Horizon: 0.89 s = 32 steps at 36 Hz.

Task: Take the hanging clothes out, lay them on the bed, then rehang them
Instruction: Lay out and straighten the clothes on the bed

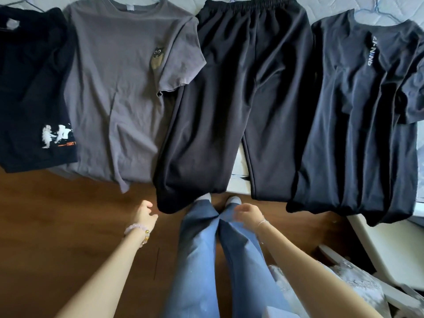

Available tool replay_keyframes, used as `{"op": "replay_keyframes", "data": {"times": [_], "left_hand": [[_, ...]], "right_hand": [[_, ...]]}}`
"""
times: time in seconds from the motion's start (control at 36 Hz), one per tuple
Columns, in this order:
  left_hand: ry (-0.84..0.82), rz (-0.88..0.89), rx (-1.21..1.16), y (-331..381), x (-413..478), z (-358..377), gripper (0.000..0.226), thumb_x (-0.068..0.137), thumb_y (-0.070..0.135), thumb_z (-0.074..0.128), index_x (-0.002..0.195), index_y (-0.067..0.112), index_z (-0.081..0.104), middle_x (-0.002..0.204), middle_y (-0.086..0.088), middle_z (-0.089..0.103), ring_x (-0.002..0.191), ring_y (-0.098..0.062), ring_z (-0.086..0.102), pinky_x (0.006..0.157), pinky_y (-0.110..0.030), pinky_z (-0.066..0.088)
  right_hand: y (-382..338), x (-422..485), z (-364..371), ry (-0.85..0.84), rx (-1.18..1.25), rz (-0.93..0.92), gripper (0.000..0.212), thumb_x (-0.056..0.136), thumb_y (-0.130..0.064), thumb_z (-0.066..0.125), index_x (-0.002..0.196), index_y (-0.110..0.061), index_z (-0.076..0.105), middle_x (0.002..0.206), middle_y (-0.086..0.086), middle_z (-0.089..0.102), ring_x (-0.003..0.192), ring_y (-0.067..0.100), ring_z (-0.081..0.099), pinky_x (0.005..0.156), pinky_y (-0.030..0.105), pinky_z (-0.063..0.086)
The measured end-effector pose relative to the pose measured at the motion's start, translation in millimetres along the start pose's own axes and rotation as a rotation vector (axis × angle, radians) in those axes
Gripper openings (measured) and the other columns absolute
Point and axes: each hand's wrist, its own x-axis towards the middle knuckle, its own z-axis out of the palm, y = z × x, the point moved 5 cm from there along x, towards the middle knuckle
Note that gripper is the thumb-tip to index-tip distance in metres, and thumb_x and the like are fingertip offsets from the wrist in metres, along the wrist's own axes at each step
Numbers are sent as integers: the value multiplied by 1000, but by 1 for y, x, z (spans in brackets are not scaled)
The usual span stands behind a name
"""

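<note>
1. Your left hand [144, 214] sits low, left of centre. The fingers are loosely curled and grip nothing. It is just beside the hem of the black trousers [241, 88]; can't tell if it touches. There's a bead bracelet [137, 228] on that wrist.
2. Your jeans [206, 260] are between both hands.
3. Your right hand [247, 214] is also slack and empty, over the jeans. It has a thin chain at the wrist.
4. All four garments lie flat in a row on the bed [399, 10]. Their hems hang over its near edge above the wood floor [57, 214].
5. Row order:
   - dark garment with white print [34, 88]
   - grey T-shirt [119, 99] touching it, with one sleeve lying over the trousers
   - black trousers
   - black T-shirt [358, 111] with lettering down the chest
6. A wire hanger [387, 13] shows at the black T-shirt's collar.
7. Crumpled plastic [355, 283] lies at bottom right.
</note>
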Motion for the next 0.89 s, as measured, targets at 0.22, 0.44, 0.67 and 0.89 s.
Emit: {"op": "replay_keyframes", "data": {"times": [0.22, 0.44, 0.67, 0.89], "left_hand": [[-202, 327, 69, 99, -13, 45, 26, 84, 3, 56, 110, 5, 60, 101, -12, 70, 99, -29, 62, 81, -25, 43], [-343, 450, -3, 168, -34, 82, 13, 85, 8, 57, 94, 16, 61, 80, -1, 66, 84, -22, 60, 67, -24, 42], [-435, 467, -103, 240, -68, 142, 8, 86, 10, 56, 90, 16, 61, 89, -9, 65, 89, -26, 62, 77, -33, 49], [-401, 351, -146, 303, -113, 220, 36, 87, 9, 58, 123, 8, 55, 125, -10, 61, 113, -28, 57, 96, -36, 44]], "right_hand": [[30, -3, -78, 227, 215, 81, 24, 82, 7, 53, 99, -3, 66, 66, 3, 59, 58, 16, 55, 43, 17, 46], [40, -25, -150, 429, 353, 55, 21, 81, -1, 60, 96, -15, 67, 68, 0, 64, 49, 6, 58, 38, 11, 40], [83, -28, -246, 515, 499, 36, 32, 84, 6, 56, 116, 1, 60, 95, 16, 62, 62, 14, 53, 54, 21, 42], [153, -12, -366, 551, 361, 89, 40, 86, -3, 56, 126, -6, 55, 118, 19, 64, 88, 23, 55, 78, 30, 43]]}}
